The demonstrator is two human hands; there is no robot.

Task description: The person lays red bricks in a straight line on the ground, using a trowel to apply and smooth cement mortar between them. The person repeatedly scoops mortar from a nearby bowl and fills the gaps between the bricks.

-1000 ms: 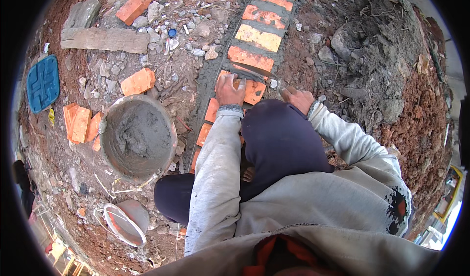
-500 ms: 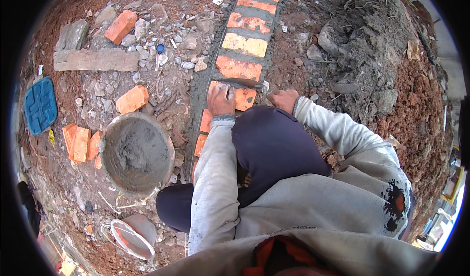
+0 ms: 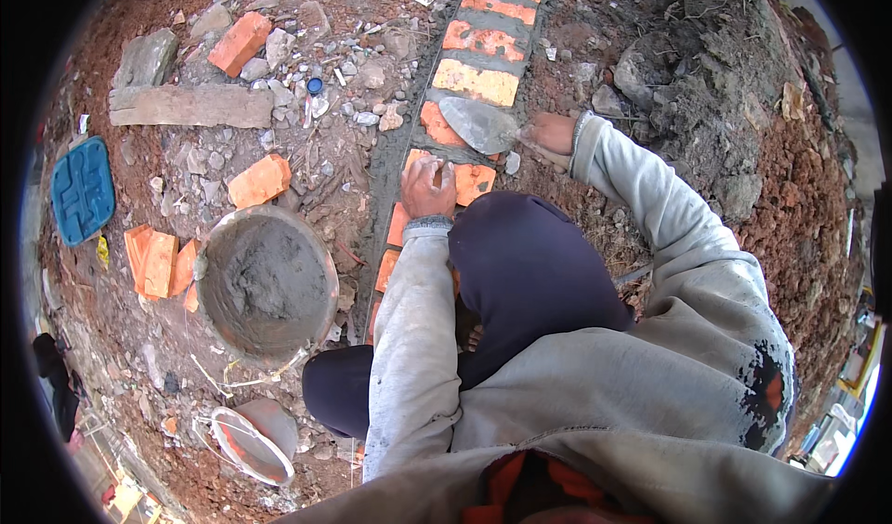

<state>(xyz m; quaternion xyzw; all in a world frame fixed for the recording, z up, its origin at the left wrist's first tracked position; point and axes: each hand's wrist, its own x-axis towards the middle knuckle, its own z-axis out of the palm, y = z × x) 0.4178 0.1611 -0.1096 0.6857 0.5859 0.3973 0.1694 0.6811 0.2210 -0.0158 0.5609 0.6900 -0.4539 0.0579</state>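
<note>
Orange-red clay brick (image 3: 473, 183) lay across the grey wet mortar strip (image 3: 386, 166), just in front of the knee in dark trousers (image 3: 534, 255); the hand hid its middle, so could not tell if one piece or two. Left hand (image 3: 428, 188) sat on it near the strip's left edge, fingers bent and close together; could not tell whether they gripped or only pressed. Right hand (image 3: 552, 134) was off the strip's right edge, fingers curled round the handle of a grey pointed metal trowel (image 3: 477, 124), its blade over the next orange brick (image 3: 439, 124). Step looked like bedding bricks and working mortar at the joint; next move seemed to call for a steady left hand and a controlled blade angle, without knocking the brick. Beyond lay a pale yellow brick (image 3: 476, 82). Left of the strip: round mortar-caked basin (image 3: 332, 278) holding grey mortar (image 3: 265, 278), loose orange bricks (image 3: 160, 264) beside it, tipped pale bucket (image 3: 274, 422) nearer the person
</note>
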